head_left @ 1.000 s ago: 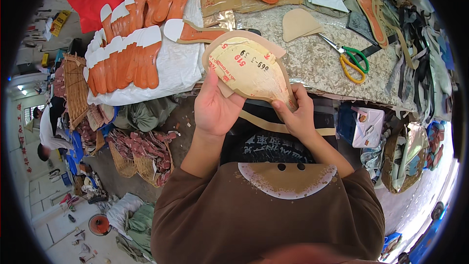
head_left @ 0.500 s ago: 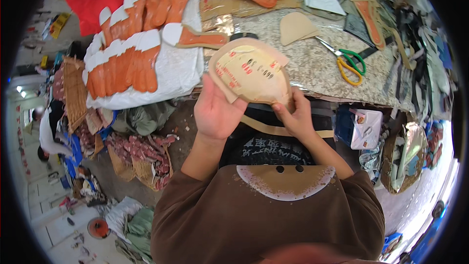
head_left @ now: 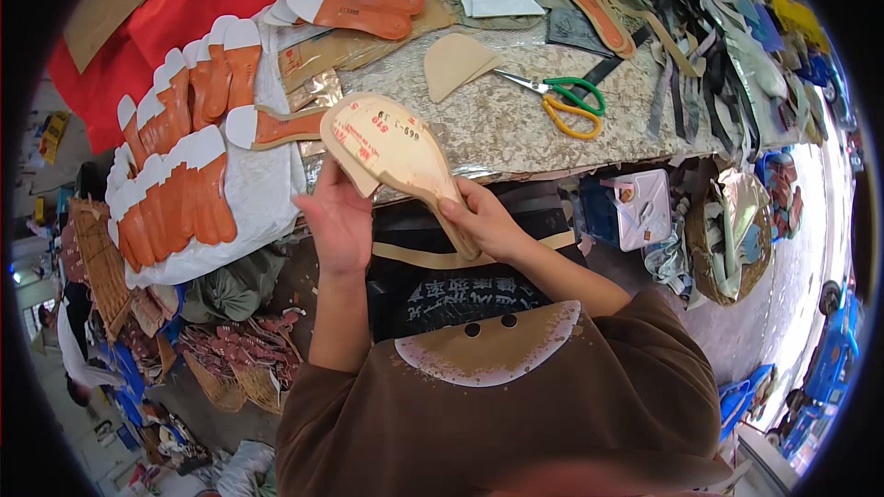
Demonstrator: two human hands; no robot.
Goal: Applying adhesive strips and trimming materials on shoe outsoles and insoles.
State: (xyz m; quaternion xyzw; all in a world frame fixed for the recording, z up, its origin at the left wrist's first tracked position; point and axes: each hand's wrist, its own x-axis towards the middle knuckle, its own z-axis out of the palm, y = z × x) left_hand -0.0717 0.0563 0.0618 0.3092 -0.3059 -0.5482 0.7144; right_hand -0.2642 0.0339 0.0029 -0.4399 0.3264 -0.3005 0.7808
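At the centre of the frame, a person's right hand point(head_left: 488, 225) grips the narrow end of a pale beige, sole-shaped insole point(head_left: 396, 147), thumb on top; the left hand point(head_left: 341, 232) lies open under the broad end, thumb spread, fingertips hidden behind. A thin beige flap point(head_left: 366, 180) juts past the insole's edge, suggesting its covering is only partly fixed; rows of white-toed orange insoles point(head_left: 207, 198) at left appear uncovered as yet.
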